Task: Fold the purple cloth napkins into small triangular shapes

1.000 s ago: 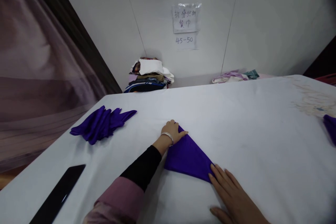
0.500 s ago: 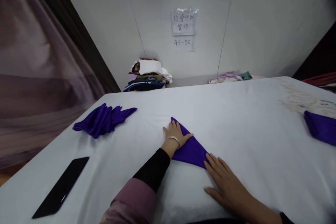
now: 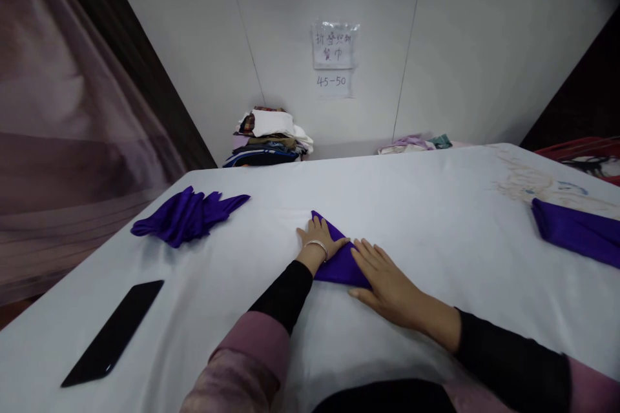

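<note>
A purple napkin (image 3: 339, 263) folded into a narrow triangle lies in the middle of the white table (image 3: 436, 219). My left hand (image 3: 318, 237), with a silver bracelet at the wrist, rests flat on its far tip with fingers spread. My right hand (image 3: 385, 277) lies flat over the napkin's near right part, fingers stretched out and pressing it down. Both hands touch the cloth and almost meet.
A folded purple napkin bundle (image 3: 186, 218) lies at the left. Another purple cloth (image 3: 574, 231) lies at the right edge. A black phone (image 3: 113, 332) rests near the left front. Stacked clothes (image 3: 268, 139) and loose cloths (image 3: 414, 142) sit beyond the table's far edge, below a paper sign (image 3: 334, 45).
My right hand has slid left and forward over the napkin toward my left hand, and the visible purple triangle has become smaller. The view has shifted a little to the right.
</note>
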`<action>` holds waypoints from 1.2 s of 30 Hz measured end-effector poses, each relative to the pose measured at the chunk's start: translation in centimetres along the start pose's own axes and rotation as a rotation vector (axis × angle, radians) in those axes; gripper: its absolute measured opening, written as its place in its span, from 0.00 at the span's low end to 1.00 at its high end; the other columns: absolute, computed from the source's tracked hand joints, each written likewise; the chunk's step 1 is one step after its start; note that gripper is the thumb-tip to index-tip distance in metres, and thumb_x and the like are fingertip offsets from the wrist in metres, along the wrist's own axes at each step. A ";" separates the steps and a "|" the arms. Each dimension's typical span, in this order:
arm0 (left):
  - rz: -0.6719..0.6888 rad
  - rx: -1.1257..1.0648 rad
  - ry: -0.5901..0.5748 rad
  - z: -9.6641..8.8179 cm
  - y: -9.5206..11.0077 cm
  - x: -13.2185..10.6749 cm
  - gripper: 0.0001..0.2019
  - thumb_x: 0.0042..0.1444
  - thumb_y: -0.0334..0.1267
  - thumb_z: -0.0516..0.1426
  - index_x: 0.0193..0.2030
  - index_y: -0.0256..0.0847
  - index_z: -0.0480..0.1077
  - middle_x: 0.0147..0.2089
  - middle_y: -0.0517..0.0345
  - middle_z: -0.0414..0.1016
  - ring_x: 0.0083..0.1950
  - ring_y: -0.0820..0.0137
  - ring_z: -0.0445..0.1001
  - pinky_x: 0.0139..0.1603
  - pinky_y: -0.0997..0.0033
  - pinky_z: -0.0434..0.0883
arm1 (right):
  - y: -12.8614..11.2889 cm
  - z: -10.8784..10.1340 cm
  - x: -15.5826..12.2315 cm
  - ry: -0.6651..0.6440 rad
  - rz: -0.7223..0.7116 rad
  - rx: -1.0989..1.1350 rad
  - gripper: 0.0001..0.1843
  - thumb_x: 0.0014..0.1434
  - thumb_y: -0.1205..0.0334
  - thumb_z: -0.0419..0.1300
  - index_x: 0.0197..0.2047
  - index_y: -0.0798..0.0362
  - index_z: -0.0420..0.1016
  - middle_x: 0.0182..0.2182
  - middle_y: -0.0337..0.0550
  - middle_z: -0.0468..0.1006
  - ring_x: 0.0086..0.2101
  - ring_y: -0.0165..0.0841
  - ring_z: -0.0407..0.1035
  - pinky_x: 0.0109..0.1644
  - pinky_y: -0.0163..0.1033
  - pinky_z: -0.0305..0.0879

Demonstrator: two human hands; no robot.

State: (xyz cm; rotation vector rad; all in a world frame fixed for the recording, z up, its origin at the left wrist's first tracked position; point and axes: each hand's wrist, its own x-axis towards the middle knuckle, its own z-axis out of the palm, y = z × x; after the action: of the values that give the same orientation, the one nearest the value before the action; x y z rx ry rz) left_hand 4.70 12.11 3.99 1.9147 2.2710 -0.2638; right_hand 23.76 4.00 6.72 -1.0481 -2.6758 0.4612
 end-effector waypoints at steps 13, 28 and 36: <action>-0.006 -0.038 0.055 1.0 -0.1 0.1 0.53 0.43 0.73 0.34 0.68 0.34 0.41 0.70 0.46 0.36 0.68 0.47 0.35 0.60 0.34 0.46 | 2.1 5.0 -1.3 -0.044 -0.006 -0.080 0.44 0.59 0.37 0.43 0.66 0.64 0.45 0.64 0.58 0.45 0.64 0.43 0.36 0.65 0.52 0.39; -0.013 -0.049 0.076 1.3 -0.3 0.0 0.49 0.46 0.70 0.34 0.68 0.36 0.40 0.71 0.50 0.35 0.69 0.50 0.32 0.60 0.33 0.43 | 3.0 4.9 -9.1 -0.093 -0.049 -0.072 0.39 0.60 0.44 0.49 0.67 0.53 0.41 0.65 0.50 0.42 0.63 0.43 0.37 0.64 0.55 0.41; -0.015 -0.067 0.056 1.0 -0.3 -0.4 0.49 0.46 0.70 0.36 0.68 0.37 0.41 0.71 0.50 0.35 0.69 0.49 0.31 0.61 0.35 0.42 | 2.1 -1.2 -8.1 -0.177 -0.003 0.085 0.36 0.62 0.46 0.47 0.67 0.47 0.36 0.66 0.43 0.39 0.64 0.41 0.35 0.65 0.54 0.39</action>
State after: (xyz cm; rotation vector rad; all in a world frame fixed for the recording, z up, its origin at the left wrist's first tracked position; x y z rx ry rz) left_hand 4.49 11.50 3.15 1.8963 2.2991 -0.1348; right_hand 31.27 0.10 6.28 -1.0238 -2.7807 0.6912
